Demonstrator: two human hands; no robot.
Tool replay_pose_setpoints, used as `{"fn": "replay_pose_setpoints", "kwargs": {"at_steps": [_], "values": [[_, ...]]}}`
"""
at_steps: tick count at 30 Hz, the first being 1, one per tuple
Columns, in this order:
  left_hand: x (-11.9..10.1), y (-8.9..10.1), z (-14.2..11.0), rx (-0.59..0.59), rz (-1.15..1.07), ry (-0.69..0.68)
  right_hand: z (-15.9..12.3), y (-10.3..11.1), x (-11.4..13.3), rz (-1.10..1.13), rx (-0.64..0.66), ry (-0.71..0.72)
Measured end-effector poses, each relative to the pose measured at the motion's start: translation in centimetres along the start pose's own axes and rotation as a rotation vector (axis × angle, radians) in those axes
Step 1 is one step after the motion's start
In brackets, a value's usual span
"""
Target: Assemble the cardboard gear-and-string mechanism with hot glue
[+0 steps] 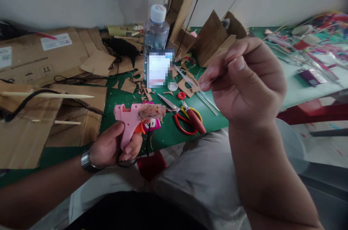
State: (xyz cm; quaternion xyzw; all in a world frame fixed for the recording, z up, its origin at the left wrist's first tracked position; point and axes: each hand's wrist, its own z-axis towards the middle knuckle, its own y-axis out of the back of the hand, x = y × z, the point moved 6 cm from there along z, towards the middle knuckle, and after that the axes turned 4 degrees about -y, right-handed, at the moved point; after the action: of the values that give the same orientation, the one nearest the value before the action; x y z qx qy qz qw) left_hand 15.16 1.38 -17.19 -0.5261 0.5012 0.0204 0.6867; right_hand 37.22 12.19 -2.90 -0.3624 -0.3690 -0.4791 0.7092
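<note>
Pink glue gun (129,117) in the left hand (119,146), its nozzle pointing toward the right hand's (244,78) side, with the two grips well apart.

The gun's barrel lies nearly level across the view above the near part of the green desk (114,99), its crusted front end to the right and its handle slanting down into the left grip, which is closed around it; the left hand is plainly the nearer one to the gun. The right hand is raised, well to the right of the nozzle, thumb and fingertips brought together in a narrow pinch on what seems to be a thin sliver (219,73), too fine and blurred to identify. Between the hands, scissors (169,103) lie on the desk, just beyond the nozzle.
</note>
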Motion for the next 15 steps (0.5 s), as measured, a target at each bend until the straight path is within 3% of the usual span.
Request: {"fn": "replay_pose_setpoints", "kwargs": {"at_steps": [15], "values": [[0.12, 0.03, -0.03, -0.011, 0.014, 0.008, -0.05, -0.03, -0.01, -0.025, -0.005, -0.001]]}}
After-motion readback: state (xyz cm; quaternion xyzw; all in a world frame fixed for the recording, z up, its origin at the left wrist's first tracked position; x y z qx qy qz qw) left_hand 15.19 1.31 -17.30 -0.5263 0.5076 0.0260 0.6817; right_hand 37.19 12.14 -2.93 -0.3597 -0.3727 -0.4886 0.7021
